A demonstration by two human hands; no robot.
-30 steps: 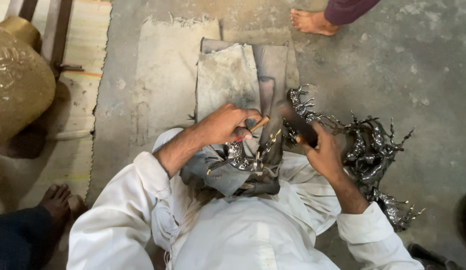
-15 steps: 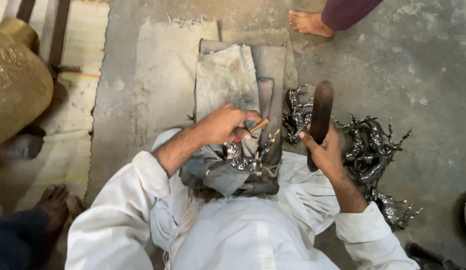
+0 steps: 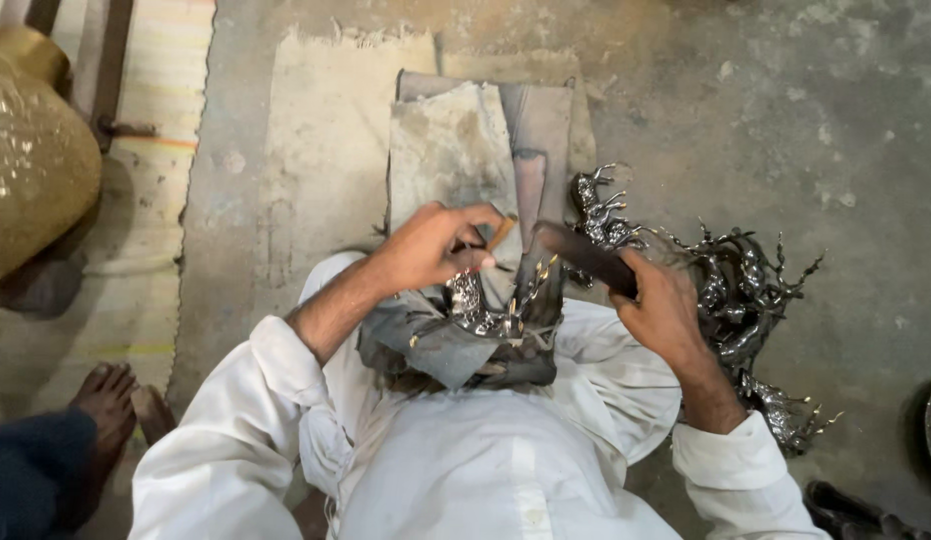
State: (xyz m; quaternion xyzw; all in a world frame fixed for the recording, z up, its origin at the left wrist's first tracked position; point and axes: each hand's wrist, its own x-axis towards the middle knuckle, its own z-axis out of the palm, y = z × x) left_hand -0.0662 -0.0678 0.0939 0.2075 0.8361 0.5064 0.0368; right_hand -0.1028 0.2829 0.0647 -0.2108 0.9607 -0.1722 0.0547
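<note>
My left hand (image 3: 436,245) grips a thin tool with a wooden handle (image 3: 502,233), its tip against a shiny silver metal figure (image 3: 486,308) that rests on grey cloth (image 3: 426,345) over my lap. My right hand (image 3: 664,305) holds a dark wooden mallet (image 3: 584,255), tilted down toward the figure and a little to its right. I wear white sleeves and sit on the floor.
A pile of dark antlered metal figures (image 3: 736,285) lies on the concrete floor at my right. A folded grey cloth pad (image 3: 456,150) lies ahead on a sack mat (image 3: 326,150). A large brass pot (image 3: 31,165) stands left. Another person's foot (image 3: 104,400) is at lower left.
My right hand lifted the mallet upright, then swung it down toward the figure. The view shifted, and the other person's foot at the top went out of frame.
</note>
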